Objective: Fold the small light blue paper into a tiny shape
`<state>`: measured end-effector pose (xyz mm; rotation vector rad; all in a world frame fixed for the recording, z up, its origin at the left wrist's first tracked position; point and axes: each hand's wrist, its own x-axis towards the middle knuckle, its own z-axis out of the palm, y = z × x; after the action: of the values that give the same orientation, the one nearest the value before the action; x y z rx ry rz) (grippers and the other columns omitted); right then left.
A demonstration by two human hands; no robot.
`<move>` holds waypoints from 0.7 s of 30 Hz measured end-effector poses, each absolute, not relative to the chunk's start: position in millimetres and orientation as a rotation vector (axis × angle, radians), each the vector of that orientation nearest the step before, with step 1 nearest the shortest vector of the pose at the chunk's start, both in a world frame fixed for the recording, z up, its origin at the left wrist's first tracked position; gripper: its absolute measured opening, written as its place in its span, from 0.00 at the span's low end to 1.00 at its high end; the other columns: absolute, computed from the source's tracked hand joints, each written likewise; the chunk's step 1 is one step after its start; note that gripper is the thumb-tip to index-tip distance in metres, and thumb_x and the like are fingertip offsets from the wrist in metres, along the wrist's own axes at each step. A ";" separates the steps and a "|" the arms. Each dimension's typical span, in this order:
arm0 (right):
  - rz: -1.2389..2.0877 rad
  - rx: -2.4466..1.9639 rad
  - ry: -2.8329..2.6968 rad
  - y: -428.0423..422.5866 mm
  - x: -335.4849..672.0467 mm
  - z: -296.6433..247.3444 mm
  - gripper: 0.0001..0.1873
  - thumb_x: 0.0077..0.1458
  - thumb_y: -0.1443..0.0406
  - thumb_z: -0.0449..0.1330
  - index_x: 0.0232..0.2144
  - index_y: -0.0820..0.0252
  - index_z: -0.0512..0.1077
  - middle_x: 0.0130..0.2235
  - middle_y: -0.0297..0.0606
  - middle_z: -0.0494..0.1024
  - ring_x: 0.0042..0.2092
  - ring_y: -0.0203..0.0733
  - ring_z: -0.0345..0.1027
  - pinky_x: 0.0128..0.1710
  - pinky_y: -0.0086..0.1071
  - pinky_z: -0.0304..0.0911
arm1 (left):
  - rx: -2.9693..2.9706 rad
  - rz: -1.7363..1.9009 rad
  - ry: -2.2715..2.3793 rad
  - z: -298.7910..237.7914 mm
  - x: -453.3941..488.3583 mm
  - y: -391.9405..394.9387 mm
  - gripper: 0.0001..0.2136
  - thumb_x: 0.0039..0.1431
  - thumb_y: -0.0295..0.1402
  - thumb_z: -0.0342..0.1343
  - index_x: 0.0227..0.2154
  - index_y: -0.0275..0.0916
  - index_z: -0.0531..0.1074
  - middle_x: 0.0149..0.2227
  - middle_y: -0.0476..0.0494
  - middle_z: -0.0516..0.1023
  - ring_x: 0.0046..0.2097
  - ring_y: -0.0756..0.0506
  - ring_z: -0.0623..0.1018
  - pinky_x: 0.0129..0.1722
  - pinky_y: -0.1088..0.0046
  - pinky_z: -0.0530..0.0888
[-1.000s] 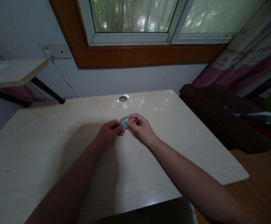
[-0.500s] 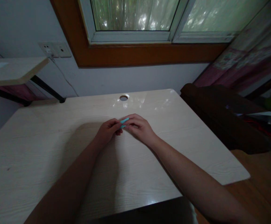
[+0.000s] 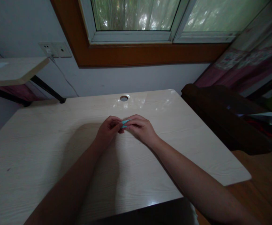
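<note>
Between my fingertips is a small turquoise piece [image 3: 125, 123], which looks like folded paper; most of it is hidden. My left hand [image 3: 108, 128] pinches its left end between thumb and fingers. From the other side, my right hand [image 3: 141, 127] closes its thumb and fingers on the right end. Both hands are close together over the pale wood-grain desk [image 3: 150, 175], toward its far half.
A round cable hole [image 3: 124, 98] is in the desk near its back edge. At left a raised shelf [image 3: 18, 70] stands on black legs. A wall socket [image 3: 55, 50] holds a plug with a white cord. Dark brown furniture [image 3: 215, 118] stands to the right.
The fingers of my left hand have shifted slightly up around the turquoise piece. Its two separated edges now look closer together, and less of it sticks up above my right fingers.
</note>
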<state>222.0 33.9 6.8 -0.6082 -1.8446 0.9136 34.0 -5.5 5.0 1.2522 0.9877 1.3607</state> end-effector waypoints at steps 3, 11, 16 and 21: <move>0.918 -0.593 -1.839 34.0 221.0 6.6 0.06 0.56 0.63 0.66 0.37 0.50 0.81 0.40 0.38 0.78 0.42 0.41 0.74 0.44 0.38 0.71 | 1.250 1.417 0.998 4.6 35.7 -5.7 0.12 0.54 0.37 0.65 0.36 0.37 0.70 0.27 0.51 0.77 0.26 0.51 0.78 0.29 0.75 0.75; 0.867 -0.570 -1.908 36.0 223.5 6.6 0.05 0.58 0.64 0.64 0.37 0.50 0.80 0.43 0.39 0.77 0.45 0.42 0.73 0.46 0.38 0.70 | 1.271 1.435 0.996 3.7 37.3 -5.6 0.11 0.55 0.36 0.65 0.35 0.37 0.70 0.29 0.50 0.78 0.28 0.50 0.79 0.32 0.73 0.77; 0.869 -0.601 -1.879 33.6 222.7 11.4 0.04 0.59 0.64 0.63 0.35 0.52 0.79 0.40 0.39 0.77 0.44 0.41 0.72 0.47 0.38 0.68 | 1.353 1.416 1.005 0.7 35.8 -7.2 0.08 0.58 0.36 0.61 0.35 0.38 0.71 0.30 0.49 0.78 0.32 0.49 0.80 0.37 0.71 0.77; 0.937 -0.675 -1.807 31.6 220.3 11.9 0.03 0.58 0.64 0.63 0.33 0.54 0.78 0.38 0.37 0.77 0.42 0.40 0.72 0.44 0.36 0.67 | 1.523 1.361 1.128 0.1 34.4 -10.7 0.09 0.55 0.36 0.64 0.35 0.39 0.72 0.32 0.48 0.79 0.35 0.49 0.80 0.40 0.71 0.77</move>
<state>220.3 31.6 11.9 -0.6752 -1.8072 0.9375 34.4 -10.7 0.1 1.5229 1.1284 1.3610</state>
